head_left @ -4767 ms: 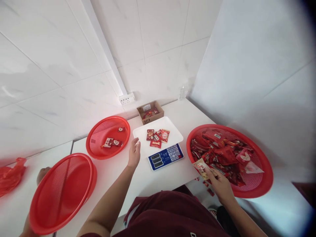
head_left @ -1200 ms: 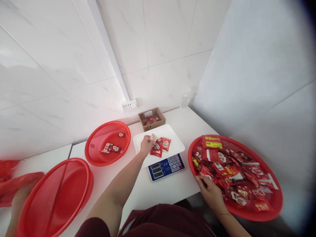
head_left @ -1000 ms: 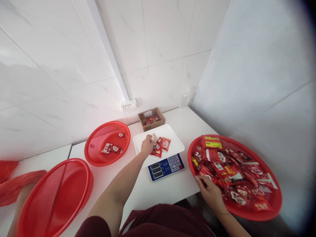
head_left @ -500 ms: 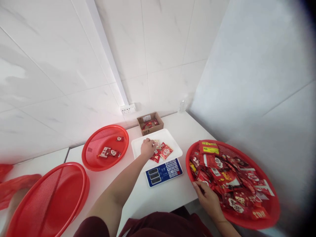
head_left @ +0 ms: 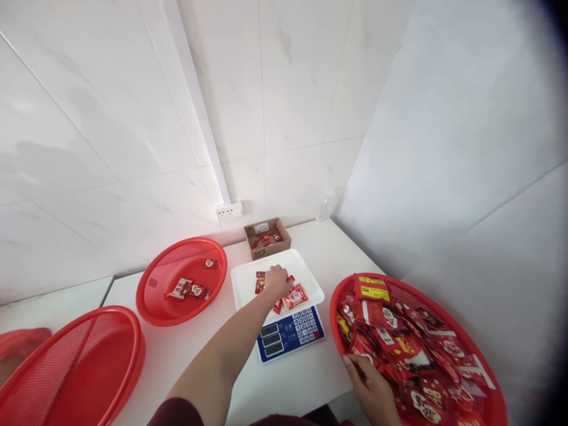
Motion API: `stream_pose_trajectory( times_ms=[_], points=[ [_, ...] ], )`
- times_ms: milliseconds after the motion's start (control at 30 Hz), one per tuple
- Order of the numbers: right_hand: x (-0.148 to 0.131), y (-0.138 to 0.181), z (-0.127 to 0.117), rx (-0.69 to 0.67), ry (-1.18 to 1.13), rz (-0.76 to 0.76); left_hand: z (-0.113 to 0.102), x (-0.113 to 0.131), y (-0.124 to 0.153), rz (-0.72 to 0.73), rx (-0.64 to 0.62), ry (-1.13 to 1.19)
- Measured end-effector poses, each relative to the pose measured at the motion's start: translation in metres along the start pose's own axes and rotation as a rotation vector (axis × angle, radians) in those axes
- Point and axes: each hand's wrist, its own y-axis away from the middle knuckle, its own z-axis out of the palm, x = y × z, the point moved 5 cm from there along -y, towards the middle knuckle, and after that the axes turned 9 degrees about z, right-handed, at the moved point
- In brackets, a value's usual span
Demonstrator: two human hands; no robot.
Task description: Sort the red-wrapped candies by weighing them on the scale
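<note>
My left hand is over the white weighing tray, fingers curled down among small packets; what they hold, if anything, is hidden beneath them. To its left lies a dark red packet, and just right of it a red-and-gold packet. The tray sits on a scale with a blue keypad panel. At the right, my right hand grips the near left rim of a red plastic basket, heaped with red snack packets.
A cardboard box with red packets stands behind the tray. A red mesh basket with a few packets is to the left, and another red basket stands nearer. Against the wall are a socket and a clear container.
My left hand has moved right across the tray, now covering the cream packet and exposing a dark red one at its left. My right hand stays at the basket rim. The view has tilted up slightly.
</note>
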Motion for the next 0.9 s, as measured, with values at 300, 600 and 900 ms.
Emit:
stream_pose_trajectory(
  times_ms=[300, 600, 900],
  points=[
    [-0.003, 0.004, 0.009, 0.007, 0.108, -0.153, -0.024, -0.03, 0.105, -0.172, 0.288, 0.913],
    [-0.094, -0.059, 0.077, -0.099, 0.579, -0.355, 0.018, -0.07, 0.245, -0.47, 0.197, 1.077],
    [-0.111, -0.098, 0.109, -0.328, 0.613, -0.283, 0.009, -0.067, 0.265, -0.412, 0.257, 1.092]
  ],
)
